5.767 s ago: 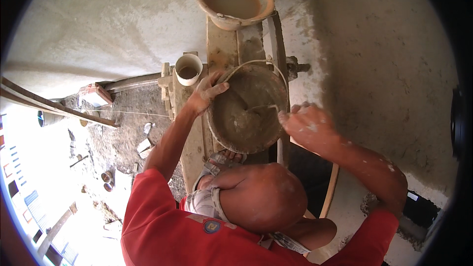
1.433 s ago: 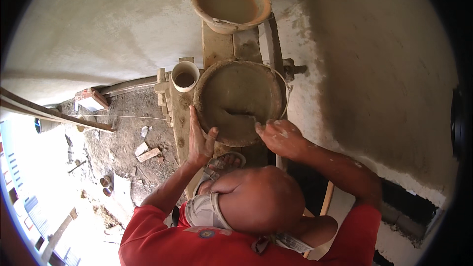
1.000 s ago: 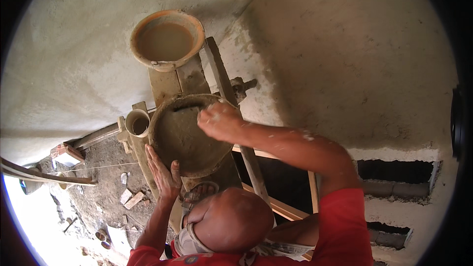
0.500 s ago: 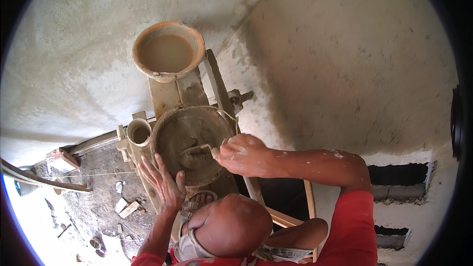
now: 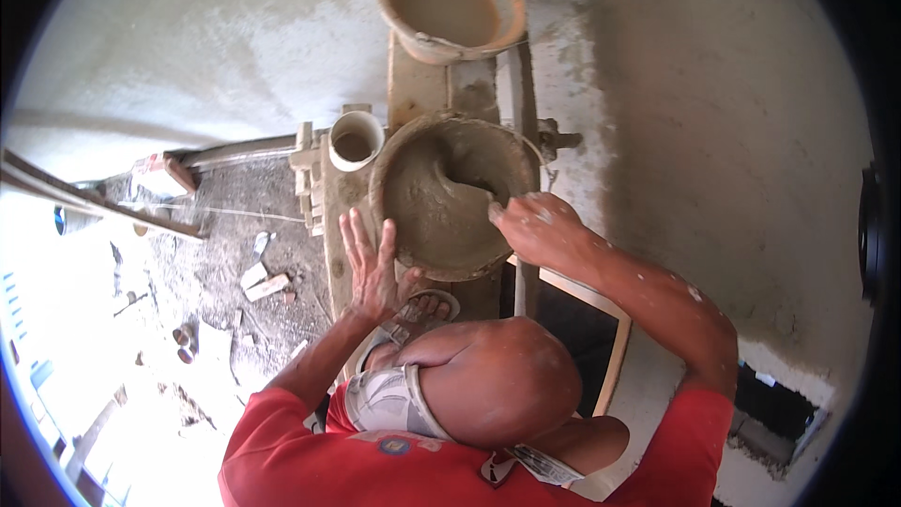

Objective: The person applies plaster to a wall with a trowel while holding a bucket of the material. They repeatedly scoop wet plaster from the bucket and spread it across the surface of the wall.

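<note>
A round bucket (image 5: 379, 190) of wet grey-brown mortar (image 5: 434, 218) stands on wooden planks before me. At its right side, my right hand (image 5: 540, 228) is closed around the handle of a trowel (image 5: 491, 197), whose blade is sunk in the mortar and hidden. Behind the trowel, the mortar has a dark hollow and a raised fold. My left hand (image 5: 374, 272) is open, fingers spread, against or just beside the bucket's lower left rim; contact is hard to tell.
An orange-rimmed basin (image 5: 515, 11) of cloudy water stands farther along the planks (image 5: 413, 84). A pale cup (image 5: 373, 155) sits left of the bucket. Plastered walls (image 5: 694, 131) rise ahead and right. Wood scraps (image 5: 267, 287) litter the lower ground at left. My bent knee is close to the bucket.
The view has shifted, so the bucket and basin appear higher and farther right. My right hand still grips the trowel, whose blade has sunk from sight; the mortar has been turned over into a fold.
</note>
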A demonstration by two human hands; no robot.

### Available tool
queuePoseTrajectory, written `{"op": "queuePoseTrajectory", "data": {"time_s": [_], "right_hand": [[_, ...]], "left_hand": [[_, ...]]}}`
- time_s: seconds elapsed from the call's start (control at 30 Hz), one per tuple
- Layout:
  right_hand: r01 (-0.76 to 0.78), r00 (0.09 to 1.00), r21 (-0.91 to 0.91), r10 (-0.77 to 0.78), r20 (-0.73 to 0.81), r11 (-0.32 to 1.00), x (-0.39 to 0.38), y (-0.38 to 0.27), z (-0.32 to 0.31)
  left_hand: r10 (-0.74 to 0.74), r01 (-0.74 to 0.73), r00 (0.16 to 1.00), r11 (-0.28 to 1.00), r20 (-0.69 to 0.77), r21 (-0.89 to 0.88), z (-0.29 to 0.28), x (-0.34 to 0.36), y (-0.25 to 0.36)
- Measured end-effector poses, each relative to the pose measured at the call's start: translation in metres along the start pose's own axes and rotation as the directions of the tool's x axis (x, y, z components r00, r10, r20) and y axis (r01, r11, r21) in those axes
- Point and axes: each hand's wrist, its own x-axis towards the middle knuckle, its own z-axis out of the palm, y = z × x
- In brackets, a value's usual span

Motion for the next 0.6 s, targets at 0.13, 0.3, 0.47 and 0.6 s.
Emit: {"op": "queuePoseTrajectory", "data": {"time_s": [0.13, 0.3, 0.47, 0.6], "right_hand": [[0.055, 0.998, -0.066, -0.053, 0.025, 0.996, -0.024, -0.017, -0.045], [-0.051, 0.968, -0.31, -0.03, -0.249, 0.95, -0.026, 0.006, -0.084], [-0.043, 0.985, -0.34, -0.018, -0.172, 0.94, 0.044, 0.017, -0.018], [0.012, 0.99, -0.432, 0.051, 0.133, 0.902, 0.048, -0.021, -0.014]], "left_hand": [[-0.054, 0.053, 0.998, 0.997, 0.011, 0.059, -0.011, 0.004, 0.005], [-0.076, 0.077, 0.992, 0.997, -0.103, 0.002, -0.012, 0.019, 0.004], [-0.007, 0.001, 0.992, 0.999, -0.125, -0.047, -0.012, 0.018, -0.009], [-0.02, 0.016, 0.999, 0.991, -0.029, -0.136, -0.004, 0.0, -0.019]]}}
